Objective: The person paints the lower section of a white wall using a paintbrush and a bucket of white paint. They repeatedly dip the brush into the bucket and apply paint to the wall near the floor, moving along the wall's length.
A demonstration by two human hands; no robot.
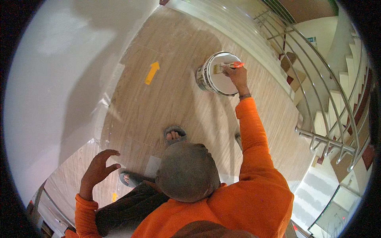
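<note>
My right hand [236,75] grips a flat paintbrush [219,68] with pale bristles and a bright orange-red handle end. The brush is over the mouth of a round paint bucket [203,78], and its bristles point left. Whitish paint [223,83] fills the visible inside of the bucket. I cannot tell whether the bristles touch the paint or the rim. Down at the lower left, my left hand [102,166] is raised with nothing in it, thumb and fingers apart in a curve. It is nearest the wall and a slippered foot.
Wood-look flooring [166,98] bears a yellow arrow [152,73]. A white wall [47,89] bounds the left side. Metal railings [327,65] and stairs [342,86] lie to the right. A grey cap [187,172] and slippers [175,134] show below; a pale flat piece [152,166] lies nearby.
</note>
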